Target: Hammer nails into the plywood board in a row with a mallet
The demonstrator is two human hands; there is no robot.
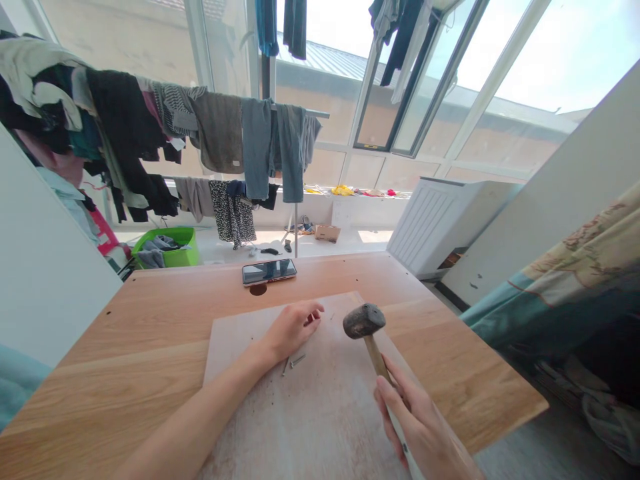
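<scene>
My right hand (407, 410) is wrapped round the wooden handle of a mallet (365, 321). Its dark, blunt head is raised above the right part of a pale board (300, 427). Over the upper middle of that board is my left hand (296, 327), fingers loosely curled with a gap between them and nothing visible in them. A small, thin nail (332, 317) shows on the board just right of its fingertips. Below the left wrist, a few loose nails (297, 361) lie on the board.
The board rests on a wood-grain tabletop (150, 347). A phone (269, 272) lies near the far edge, beside a dark round hole (258, 289). Beyond stand a laundry rack (296, 230), a green basket (190, 252) and a white ribbed cabinet (425, 220). A curtain (540, 280) hangs at right.
</scene>
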